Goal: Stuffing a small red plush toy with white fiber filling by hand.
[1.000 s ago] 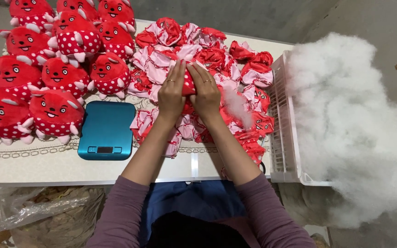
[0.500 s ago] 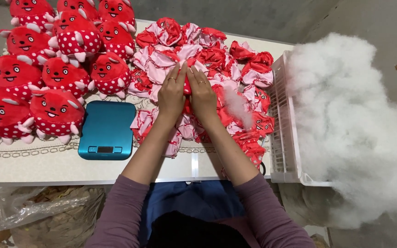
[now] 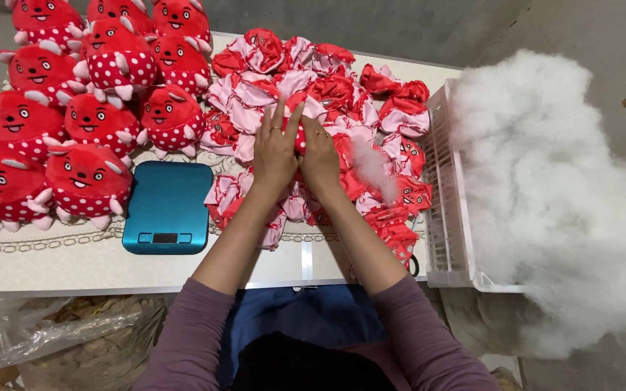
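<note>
Both hands, left hand [image 3: 275,153] and right hand [image 3: 320,156], clasp one red toy skin [image 3: 300,136] mid-worktop. Stuffed toys [image 3: 74,123] piled left look done; many flat skins [image 3: 306,80] left.

Red toy skin [image 3: 299,135] mostly hidden between left hand [image 3: 274,150] and right hand [image 3: 320,158]; stuffing heap [image 3: 559,203] cut off at right edge.

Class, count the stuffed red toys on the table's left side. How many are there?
10 toys: three in the top row, two below them, three in the next row, two nearest the scale. More may lie beyond the frame's edge.
</note>
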